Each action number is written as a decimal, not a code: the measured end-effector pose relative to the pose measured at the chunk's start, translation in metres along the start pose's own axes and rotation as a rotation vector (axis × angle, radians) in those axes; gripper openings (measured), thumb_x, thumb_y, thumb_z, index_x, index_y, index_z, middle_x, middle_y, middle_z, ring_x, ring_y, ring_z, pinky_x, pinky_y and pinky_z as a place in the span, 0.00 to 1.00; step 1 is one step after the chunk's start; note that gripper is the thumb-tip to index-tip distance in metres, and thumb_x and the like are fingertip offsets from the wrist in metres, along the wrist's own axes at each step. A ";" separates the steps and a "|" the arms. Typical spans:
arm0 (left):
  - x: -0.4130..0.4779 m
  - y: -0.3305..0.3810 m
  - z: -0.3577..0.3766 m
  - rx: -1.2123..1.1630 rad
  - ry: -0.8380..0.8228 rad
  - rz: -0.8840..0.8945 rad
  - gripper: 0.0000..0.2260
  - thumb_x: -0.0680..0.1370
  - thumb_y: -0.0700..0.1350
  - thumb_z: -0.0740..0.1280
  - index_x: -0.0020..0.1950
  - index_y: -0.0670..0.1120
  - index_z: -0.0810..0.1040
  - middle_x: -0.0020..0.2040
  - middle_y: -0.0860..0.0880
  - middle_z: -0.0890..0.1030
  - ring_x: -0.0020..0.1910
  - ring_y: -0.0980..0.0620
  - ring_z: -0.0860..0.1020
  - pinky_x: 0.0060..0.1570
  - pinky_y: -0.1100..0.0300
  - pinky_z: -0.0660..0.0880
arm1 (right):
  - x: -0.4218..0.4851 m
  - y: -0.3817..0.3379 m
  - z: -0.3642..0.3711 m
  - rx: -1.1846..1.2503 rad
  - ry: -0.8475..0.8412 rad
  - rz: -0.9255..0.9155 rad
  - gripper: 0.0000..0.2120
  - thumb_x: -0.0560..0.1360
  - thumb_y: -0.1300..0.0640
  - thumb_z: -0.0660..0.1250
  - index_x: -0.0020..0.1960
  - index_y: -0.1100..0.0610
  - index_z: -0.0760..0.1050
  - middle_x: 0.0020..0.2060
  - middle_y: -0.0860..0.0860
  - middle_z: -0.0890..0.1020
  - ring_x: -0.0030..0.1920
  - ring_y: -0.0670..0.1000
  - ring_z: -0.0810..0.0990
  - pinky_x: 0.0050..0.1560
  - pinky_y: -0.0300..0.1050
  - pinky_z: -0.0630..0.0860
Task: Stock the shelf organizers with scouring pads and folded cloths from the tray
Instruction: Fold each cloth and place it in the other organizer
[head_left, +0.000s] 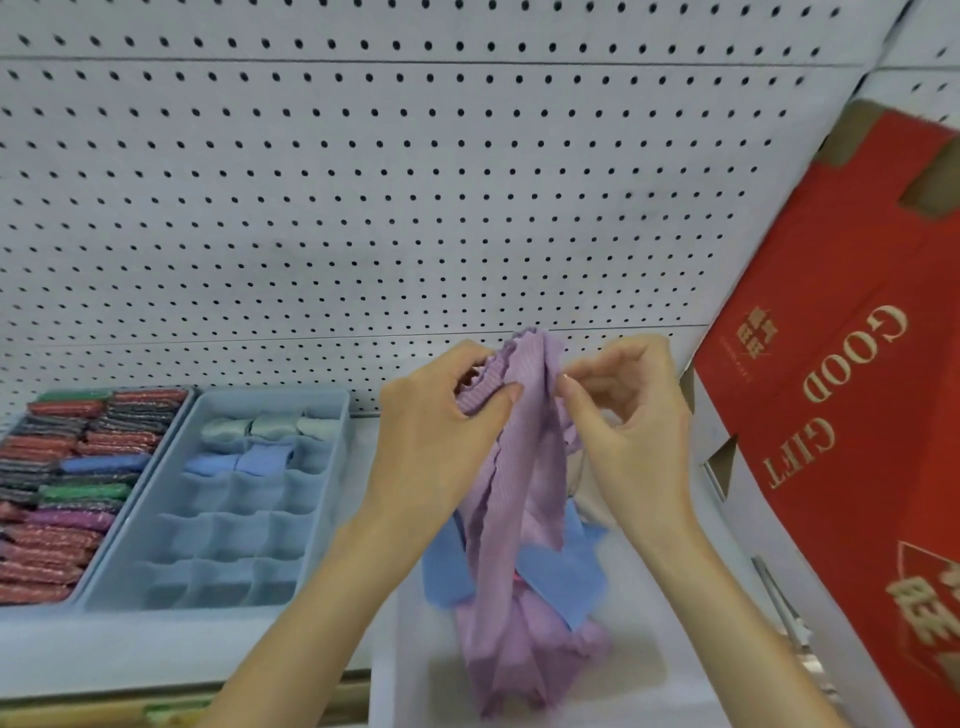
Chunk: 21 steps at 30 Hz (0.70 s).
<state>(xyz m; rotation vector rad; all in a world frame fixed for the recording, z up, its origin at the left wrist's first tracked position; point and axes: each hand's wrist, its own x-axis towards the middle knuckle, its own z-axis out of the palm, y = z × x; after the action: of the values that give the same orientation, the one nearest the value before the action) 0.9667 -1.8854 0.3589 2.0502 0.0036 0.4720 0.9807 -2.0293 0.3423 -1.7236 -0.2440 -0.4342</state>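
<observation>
Folding step. Left hand (441, 415) grips the bunched top of a purple cloth (519, 467); right hand (628, 415) pinches its edge, and the cloth hangs over the tray (649, 675). Next, likely: fold it small, then tuck it into 1 empty cell of the grid organizer (275, 397).

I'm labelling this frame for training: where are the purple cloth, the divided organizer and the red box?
purple cloth (506, 467), head view, hanging middle strip.
divided organizer (228, 535), head view, an empty middle cell.
red box (841, 395), head view, printed front face.
</observation>
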 end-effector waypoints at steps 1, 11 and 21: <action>-0.001 0.002 -0.001 0.002 0.007 -0.001 0.12 0.71 0.43 0.74 0.39 0.58 0.75 0.33 0.63 0.78 0.31 0.62 0.73 0.34 0.74 0.67 | 0.000 0.000 0.000 -0.040 0.000 -0.023 0.16 0.73 0.63 0.70 0.42 0.43 0.68 0.40 0.42 0.81 0.43 0.45 0.81 0.44 0.44 0.76; -0.005 0.003 -0.007 -0.065 -0.088 0.105 0.15 0.72 0.36 0.72 0.44 0.58 0.76 0.44 0.62 0.80 0.43 0.63 0.78 0.44 0.76 0.68 | 0.009 0.000 -0.001 0.060 -0.156 0.034 0.14 0.72 0.66 0.69 0.43 0.46 0.77 0.43 0.43 0.81 0.47 0.45 0.81 0.47 0.41 0.77; -0.002 -0.012 -0.003 -0.017 0.002 -0.036 0.10 0.72 0.43 0.73 0.37 0.56 0.75 0.45 0.59 0.75 0.42 0.70 0.73 0.43 0.77 0.66 | 0.000 0.001 0.002 0.066 -0.087 0.112 0.17 0.68 0.71 0.72 0.36 0.48 0.80 0.34 0.44 0.84 0.36 0.44 0.80 0.41 0.42 0.76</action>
<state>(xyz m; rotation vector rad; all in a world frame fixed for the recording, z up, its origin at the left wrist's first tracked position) 0.9659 -1.8770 0.3495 2.0297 0.0373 0.4502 0.9812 -2.0279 0.3405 -1.6837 -0.2206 -0.2671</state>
